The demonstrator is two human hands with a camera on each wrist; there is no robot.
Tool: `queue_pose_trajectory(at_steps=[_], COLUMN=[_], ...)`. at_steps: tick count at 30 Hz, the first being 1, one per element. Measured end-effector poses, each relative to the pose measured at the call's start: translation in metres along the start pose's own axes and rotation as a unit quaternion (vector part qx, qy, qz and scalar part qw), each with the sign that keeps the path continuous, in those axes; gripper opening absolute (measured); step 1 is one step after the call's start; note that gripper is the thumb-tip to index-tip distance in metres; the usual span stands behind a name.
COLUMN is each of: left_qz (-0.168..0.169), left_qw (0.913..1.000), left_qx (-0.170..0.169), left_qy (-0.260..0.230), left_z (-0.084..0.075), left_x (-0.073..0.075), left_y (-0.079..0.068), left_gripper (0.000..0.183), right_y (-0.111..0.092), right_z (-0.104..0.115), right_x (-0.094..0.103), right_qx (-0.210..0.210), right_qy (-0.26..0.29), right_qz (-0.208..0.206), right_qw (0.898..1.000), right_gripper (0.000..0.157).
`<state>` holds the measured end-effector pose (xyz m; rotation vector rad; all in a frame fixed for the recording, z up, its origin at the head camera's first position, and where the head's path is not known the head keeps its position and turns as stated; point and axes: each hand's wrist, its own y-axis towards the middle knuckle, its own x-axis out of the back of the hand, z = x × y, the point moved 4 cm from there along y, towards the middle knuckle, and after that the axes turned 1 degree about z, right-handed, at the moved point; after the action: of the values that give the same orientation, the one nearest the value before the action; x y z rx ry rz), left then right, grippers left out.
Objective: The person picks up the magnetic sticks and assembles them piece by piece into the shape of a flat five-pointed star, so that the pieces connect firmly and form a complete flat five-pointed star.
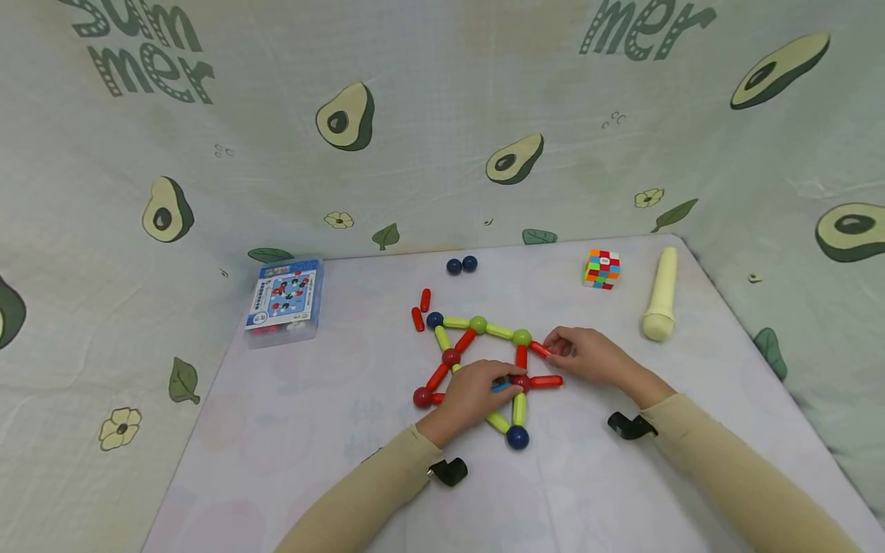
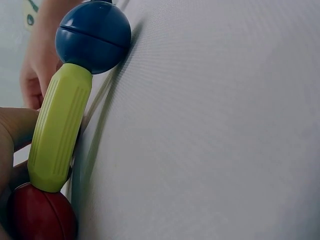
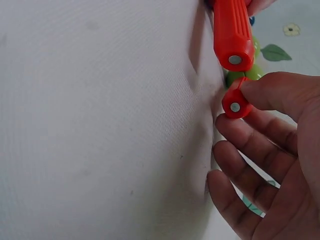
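A flat magnetic frame of rods and balls lies on the table. My right hand (image 1: pixel 591 355) pinches a red rod (image 1: pixel 541 349) between thumb and fingers. One end of that rod meets a green ball (image 1: pixel 522 337); its bare metal tip shows in the right wrist view. My left hand (image 1: pixel 473 393) holds a red ball (image 1: pixel 522 382) at its fingertips, with a blue rod (image 1: pixel 501 386) partly hidden under the fingers. From this ball another red rod (image 1: pixel 547 381) sticks out right, and a yellow-green rod (image 2: pixel 60 127) runs to a dark blue ball (image 2: pixel 93 36).
Two loose red rods (image 1: pixel 418 319) lie left of the frame, and two dark blue balls (image 1: pixel 462 265) at the back. A clear plastic box (image 1: pixel 283 299) stands at left. A puzzle cube (image 1: pixel 601 269) and a cream microphone-shaped object (image 1: pixel 661 296) sit at back right.
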<state>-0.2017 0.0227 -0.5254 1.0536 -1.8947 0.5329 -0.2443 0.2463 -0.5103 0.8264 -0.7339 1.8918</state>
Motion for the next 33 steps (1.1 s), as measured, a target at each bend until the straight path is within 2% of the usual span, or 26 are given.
queue_pose_trajectory(at_steps=[7, 12, 20, 26, 33], left_qz=[-0.001, -0.002, 0.002, -0.002, -0.008], left_qw=[1.0000, 1.0000, 1.0000, 0.9999, 0.9999], left_qx=[0.004, 0.001, 0.008, 0.000, -0.009], left_qy=[-0.002, -0.001, 0.002, 0.011, 0.010], left_z=[0.002, 0.003, 0.004, 0.003, 0.000], left_x=[0.000, -0.001, -0.001, 0.000, 0.002], left_y=[-0.002, -0.002, -0.001, -0.001, 0.000], left_gripper=[0.035, 0.034, 0.034, 0.034, 0.034], right_y=[0.011, 0.029, 0.078, 0.117, 0.155], right_z=[-0.002, -0.004, -0.002, 0.003, 0.016], right_x=[0.002, 0.009, 0.018, 0.021, 0.024], right_qx=[-0.001, 0.000, -0.006, -0.018, -0.012], right_qy=[0.006, 0.001, -0.006, -0.003, -0.010], right_qz=[-0.002, -0.020, -0.007, 0.008, 0.006], right_qw=[1.000, 1.000, 1.000, 1.000, 1.000], right_gripper=[0.021, 0.027, 0.043, 0.055, 0.064])
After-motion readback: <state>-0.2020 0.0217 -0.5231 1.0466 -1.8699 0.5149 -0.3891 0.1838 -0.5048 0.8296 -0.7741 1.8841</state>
